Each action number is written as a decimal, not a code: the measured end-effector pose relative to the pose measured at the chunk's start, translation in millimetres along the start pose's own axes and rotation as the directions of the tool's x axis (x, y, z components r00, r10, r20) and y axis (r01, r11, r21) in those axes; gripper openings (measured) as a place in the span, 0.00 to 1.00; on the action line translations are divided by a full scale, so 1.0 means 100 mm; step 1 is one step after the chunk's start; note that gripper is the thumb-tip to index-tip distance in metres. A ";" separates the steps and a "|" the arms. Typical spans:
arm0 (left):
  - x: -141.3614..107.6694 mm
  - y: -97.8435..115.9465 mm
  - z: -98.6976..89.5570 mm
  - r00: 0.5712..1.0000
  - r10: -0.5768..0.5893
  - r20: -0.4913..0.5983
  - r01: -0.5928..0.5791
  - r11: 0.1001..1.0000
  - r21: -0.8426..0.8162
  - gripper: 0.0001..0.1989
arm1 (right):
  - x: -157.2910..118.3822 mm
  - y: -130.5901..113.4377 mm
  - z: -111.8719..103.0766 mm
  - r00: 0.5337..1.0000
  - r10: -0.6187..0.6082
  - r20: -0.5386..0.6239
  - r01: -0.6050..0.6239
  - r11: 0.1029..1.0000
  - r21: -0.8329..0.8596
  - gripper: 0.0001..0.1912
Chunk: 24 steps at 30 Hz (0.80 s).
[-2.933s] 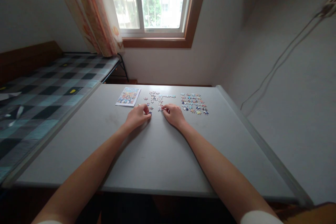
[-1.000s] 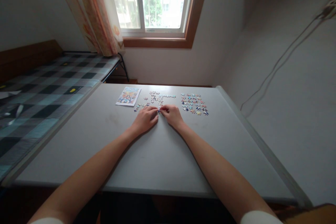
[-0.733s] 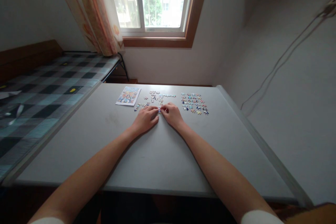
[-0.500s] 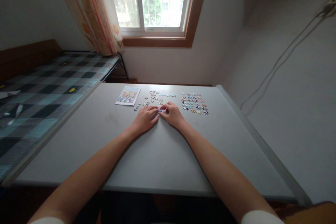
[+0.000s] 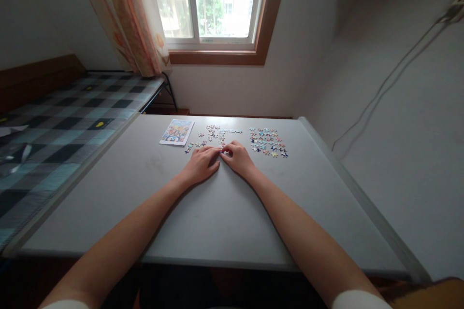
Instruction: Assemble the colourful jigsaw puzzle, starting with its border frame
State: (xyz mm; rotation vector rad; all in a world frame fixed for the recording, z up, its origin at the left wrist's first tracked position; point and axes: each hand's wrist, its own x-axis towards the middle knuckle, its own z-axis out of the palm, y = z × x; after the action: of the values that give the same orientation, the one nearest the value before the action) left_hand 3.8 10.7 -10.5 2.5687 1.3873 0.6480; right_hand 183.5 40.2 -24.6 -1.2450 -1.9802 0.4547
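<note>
the left hand (image 5: 203, 164) rests at the near end of a multicoloured, corner-shaped puzzle strip (image 5: 232, 131) on the pale grey table (image 5: 217, 217), facing the right hand (image 5: 238, 157); i cannot tell if their fingers clamp anything. bracing lightly, then pressing flat, seems best.

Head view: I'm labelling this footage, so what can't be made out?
In the head view:
Near end of the puzzle strip: hidden by the left hand and right hand.
Prints on the loose pieces: too small.
Fine details on the picture card: too small.
Wall fitting: blurred, cut by the right edge.
</note>
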 end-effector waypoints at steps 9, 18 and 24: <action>0.00 -0.01 0.02 1.000 0.022 -0.001 -0.022 0.999 0.026 0.19 | 0.00 -0.03 -0.02 1.000 -0.001 0.001 0.001 1.000 -0.029 0.03; 0.00 0.00 0.02 0.999 0.041 -0.014 -0.040 0.997 0.059 0.17 | -0.02 -0.08 -0.04 1.000 -0.015 0.015 0.016 0.998 -0.065 0.06; 0.00 -0.01 0.02 0.997 0.061 -0.055 -0.057 0.996 0.073 0.17 | -0.01 -0.11 -0.06 0.999 -0.006 0.042 0.010 0.996 -0.090 0.11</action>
State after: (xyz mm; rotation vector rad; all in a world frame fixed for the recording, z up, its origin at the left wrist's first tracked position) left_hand 3.8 11.0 -12.6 2.6765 1.3804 0.6992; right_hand 181.4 33.8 -14.6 -1.2920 -2.0599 0.3935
